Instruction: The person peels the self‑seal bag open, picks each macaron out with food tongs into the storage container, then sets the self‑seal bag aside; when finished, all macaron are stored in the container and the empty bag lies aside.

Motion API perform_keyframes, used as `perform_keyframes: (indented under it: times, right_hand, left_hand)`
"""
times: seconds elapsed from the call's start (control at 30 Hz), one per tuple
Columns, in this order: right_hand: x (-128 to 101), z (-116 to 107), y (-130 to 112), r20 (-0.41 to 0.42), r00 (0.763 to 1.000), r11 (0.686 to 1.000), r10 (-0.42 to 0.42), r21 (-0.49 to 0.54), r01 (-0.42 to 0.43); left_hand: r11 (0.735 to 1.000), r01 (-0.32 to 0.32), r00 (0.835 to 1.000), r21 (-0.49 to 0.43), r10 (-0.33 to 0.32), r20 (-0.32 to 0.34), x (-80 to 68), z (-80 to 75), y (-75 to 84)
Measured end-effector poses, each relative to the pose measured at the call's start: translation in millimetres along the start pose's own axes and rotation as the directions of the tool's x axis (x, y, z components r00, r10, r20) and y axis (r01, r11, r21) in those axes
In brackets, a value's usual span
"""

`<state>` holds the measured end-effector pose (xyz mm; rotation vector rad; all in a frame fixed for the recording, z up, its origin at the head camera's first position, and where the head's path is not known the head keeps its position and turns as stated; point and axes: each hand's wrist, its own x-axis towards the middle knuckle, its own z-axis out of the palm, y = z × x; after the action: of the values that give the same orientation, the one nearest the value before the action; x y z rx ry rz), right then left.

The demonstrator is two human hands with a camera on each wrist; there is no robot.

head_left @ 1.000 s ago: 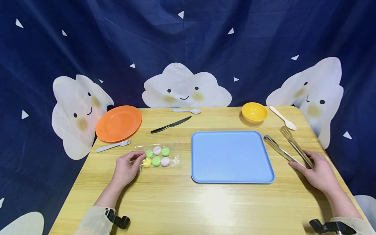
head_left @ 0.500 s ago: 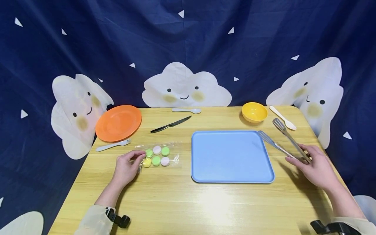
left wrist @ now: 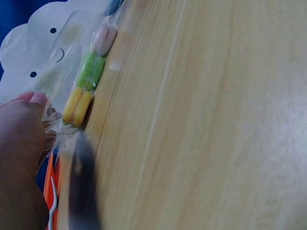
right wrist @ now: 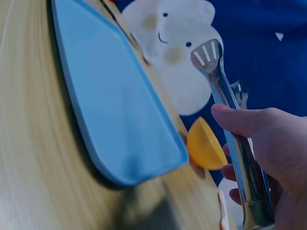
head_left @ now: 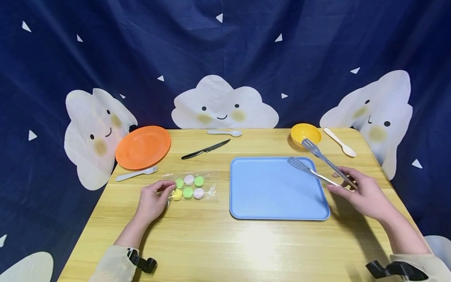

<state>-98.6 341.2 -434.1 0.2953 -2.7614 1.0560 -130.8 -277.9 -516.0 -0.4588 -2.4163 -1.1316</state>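
My left hand [head_left: 154, 200] pinches the left end of a clear plastic bag [head_left: 211, 190] between thumb and fingers. Inside lie several macarons in two rows: green, pale pink and a yellow macaron [head_left: 177, 194]. In the left wrist view the bag [left wrist: 67, 45] stretches away from the fingertips. My right hand [head_left: 363, 194] grips a pair of metal tongs [head_left: 329, 162], slotted heads spread apart. The tongs are raised over the right part of the blue tray [head_left: 275, 192], one head overlapping the yellow bowl [head_left: 299, 133] in the head view.
An orange plate [head_left: 142, 147] stands at the back left, a pale fork [head_left: 137, 173] in front of it. A dark knife [head_left: 208, 149] and a grey spoon [head_left: 225, 133] lie at the back middle. A white spoon [head_left: 340, 142] is right of the bowl.
My right hand has lifted the tongs from the table's right side and carried them left over the tray's right part. The left hand and the bag stay in place.
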Motion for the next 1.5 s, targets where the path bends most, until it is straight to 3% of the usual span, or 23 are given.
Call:
perform_keyframes:
  times: [0.33, 0.6, 0.9, 1.13, 1.5]
  right_hand:
    - [14.7, 16.2, -28.2, 0.106, 0.989, 0.994, -0.101, 0.055, 0.096]
    - [32.4, 38.9, -46.3, 0.196, 0.972, 0.991, -0.129, 0.003, 0.13]
    - [50.6, 73.2, -66.3, 0.287, 0.94, 0.977, -0.183, -0.05, 0.206]
    - [62.3, 101.4, -79.2, 0.326, 0.903, 0.949, -0.279, -0.052, 0.312]
    - [79.1, 138.9, -97.5, 0.39, 0.866, 0.928, -0.314, -0.067, 0.367]
  left_hand:
    - [1.0, 0.02, 1.0, -0.009, -0.02, 0.004, -1.8, 0.6, -1.1]
    - [1.0, 0.022, 1.0, -0.016, -0.022, -0.011, -2.0, 1.6, -2.8]
    - [0.999, 0.027, 0.999, -0.021, -0.027, -0.019, -1.7, 1.3, -2.9]
    - [0.999, 0.025, 0.999, -0.029, -0.025, -0.024, -1.0, 1.3, -5.1]
    - [0.999, 0.014, 0.999, -0.051, -0.015, -0.032, -3.0, 2.9, -8.6]
